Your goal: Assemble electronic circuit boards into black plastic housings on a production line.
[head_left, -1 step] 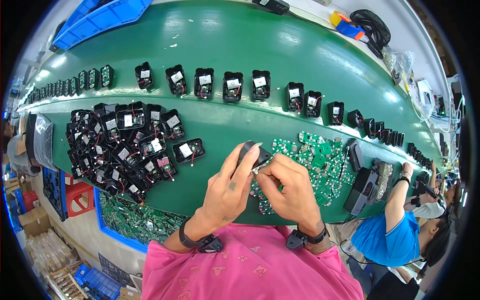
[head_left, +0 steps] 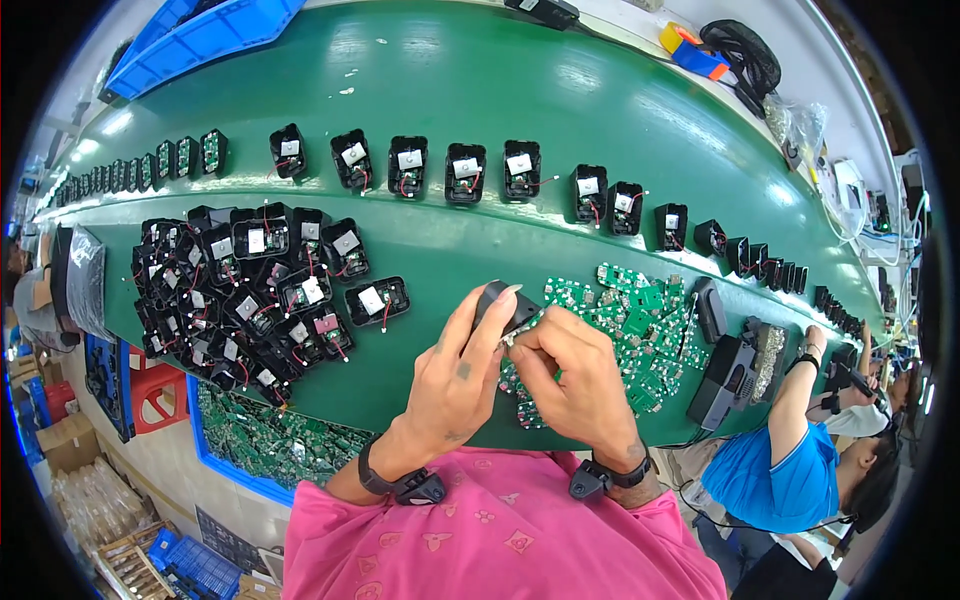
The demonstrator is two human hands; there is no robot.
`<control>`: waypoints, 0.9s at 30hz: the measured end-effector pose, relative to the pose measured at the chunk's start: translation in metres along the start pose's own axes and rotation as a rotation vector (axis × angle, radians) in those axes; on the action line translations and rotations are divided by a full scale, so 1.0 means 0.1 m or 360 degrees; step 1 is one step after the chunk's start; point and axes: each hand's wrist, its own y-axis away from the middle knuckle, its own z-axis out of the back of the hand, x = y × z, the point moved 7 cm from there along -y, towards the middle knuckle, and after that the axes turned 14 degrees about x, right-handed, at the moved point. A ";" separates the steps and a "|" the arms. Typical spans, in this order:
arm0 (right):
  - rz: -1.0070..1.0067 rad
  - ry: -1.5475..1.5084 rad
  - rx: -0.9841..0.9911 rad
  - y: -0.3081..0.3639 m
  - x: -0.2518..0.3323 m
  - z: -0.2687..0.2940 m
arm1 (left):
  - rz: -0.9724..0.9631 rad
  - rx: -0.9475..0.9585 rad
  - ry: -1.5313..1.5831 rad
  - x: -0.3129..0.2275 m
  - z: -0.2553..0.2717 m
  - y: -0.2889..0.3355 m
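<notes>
My left hand [head_left: 459, 375] is closed around a black plastic housing [head_left: 513, 308], held tilted above the green bench. At the housing's lower edge, my right hand [head_left: 572, 372] pinches with thumb and forefinger. What lies between those fingertips is small and mostly hidden; a light-coloured bit shows beside them. Just right of and behind my right hand spreads a pile of green circuit boards [head_left: 640, 330]. On the left, several open black housings [head_left: 245, 308] with red wires and pale square parts are heaped together. One such housing [head_left: 379, 301] lies apart at the heap's right side.
Across the bench runs a row of open black housings [head_left: 466, 174]. A blue crate [head_left: 200, 45] stands at the far left. To the right are a black box-shaped device [head_left: 722, 383] and a person in a blue shirt [head_left: 775, 475]. Below left is a blue-rimmed bin [head_left: 235, 462] of boards.
My right hand has shifted very slightly at the housing's lower edge. My left hand and the housing stay almost in place.
</notes>
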 end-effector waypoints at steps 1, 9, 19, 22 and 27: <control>0.0002 0.0006 0.0001 -0.02 -0.01 -0.03 | 0.0077 -0.0020 -0.0004 0.04 -0.01 0.02; -0.0146 -0.0062 0.0025 -0.07 -0.25 -0.11 | 0.0331 0.0040 0.0219 0.26 -0.12 0.04; -0.0688 -0.0623 -0.0098 0.09 -0.68 -0.20 | 0.0669 0.0082 0.1024 0.51 -0.24 -0.04; -0.0497 -0.1119 -0.0149 0.02 -0.63 -0.23 | 0.0568 0.0175 0.1573 0.62 -0.14 0.05; -0.0035 -0.0960 -0.0554 0.10 -0.43 -0.13 | 0.0627 0.0062 0.1453 0.63 -0.28 -0.02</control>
